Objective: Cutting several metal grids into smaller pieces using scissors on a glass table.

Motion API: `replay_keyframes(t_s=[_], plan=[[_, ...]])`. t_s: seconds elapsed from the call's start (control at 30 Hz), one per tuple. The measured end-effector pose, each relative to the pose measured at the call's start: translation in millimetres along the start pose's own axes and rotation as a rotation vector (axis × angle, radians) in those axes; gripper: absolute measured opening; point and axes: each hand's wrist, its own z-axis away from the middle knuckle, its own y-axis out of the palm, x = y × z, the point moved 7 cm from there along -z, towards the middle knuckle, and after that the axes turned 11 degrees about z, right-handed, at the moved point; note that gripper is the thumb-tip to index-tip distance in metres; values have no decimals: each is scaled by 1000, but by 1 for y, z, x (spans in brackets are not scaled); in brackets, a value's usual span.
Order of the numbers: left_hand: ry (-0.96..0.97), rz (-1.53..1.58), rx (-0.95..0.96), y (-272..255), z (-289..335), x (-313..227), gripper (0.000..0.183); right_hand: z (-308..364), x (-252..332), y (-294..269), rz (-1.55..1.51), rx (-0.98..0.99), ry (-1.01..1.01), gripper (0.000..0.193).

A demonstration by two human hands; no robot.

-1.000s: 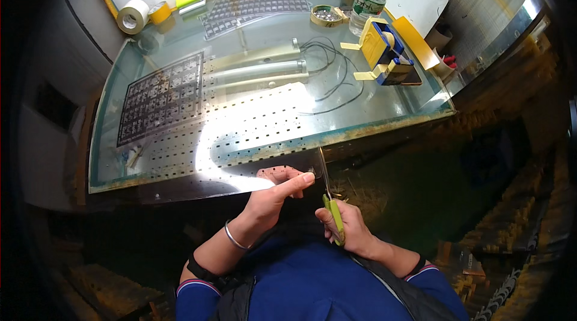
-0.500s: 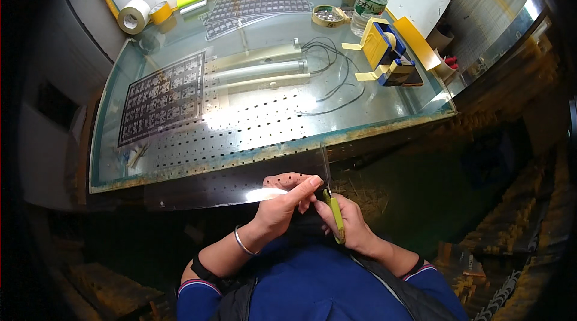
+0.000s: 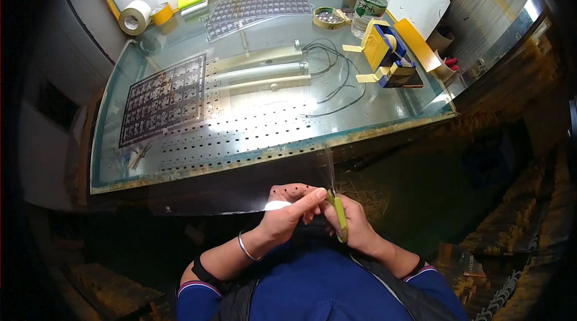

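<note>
My left hand (image 3: 291, 210) pinches the near right corner of a clear film sheet (image 3: 210, 195) with thumb and fingers. Rows of small black marks run over the film, which reaches from the glass-topped table over its front edge toward me. Close beside, at the sheet's right edge, my right hand (image 3: 356, 228) is closed around green-handled scissors (image 3: 341, 219). Their blades point away from me along that edge; whether they are parted is hard to make out. Some fingers of both hands are hidden.
On the table (image 3: 384, 113) lie a dark patterned film (image 3: 162, 98), pale tubes (image 3: 264, 70) with black wires and more printed sheets (image 3: 264, 7). A tape dispenser (image 3: 387, 50), a water bottle (image 3: 369, 5) and tape rolls (image 3: 134, 17) stand toward the back and sides.
Both hands have shifted slightly right and toward me, bringing the film's corner and the scissors along. The marked film has slid a little the same way; things on the table look unmoved.
</note>
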Motion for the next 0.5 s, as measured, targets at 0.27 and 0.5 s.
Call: replay_keyframes(t_s=[0.27,0.5], plan=[[-46,-56,42,2,3,7,19,7,5,-5,-27,9,36,27],[-98,-67,58,5,7,17,20,1,3,-14,25,-63,-161,27]])
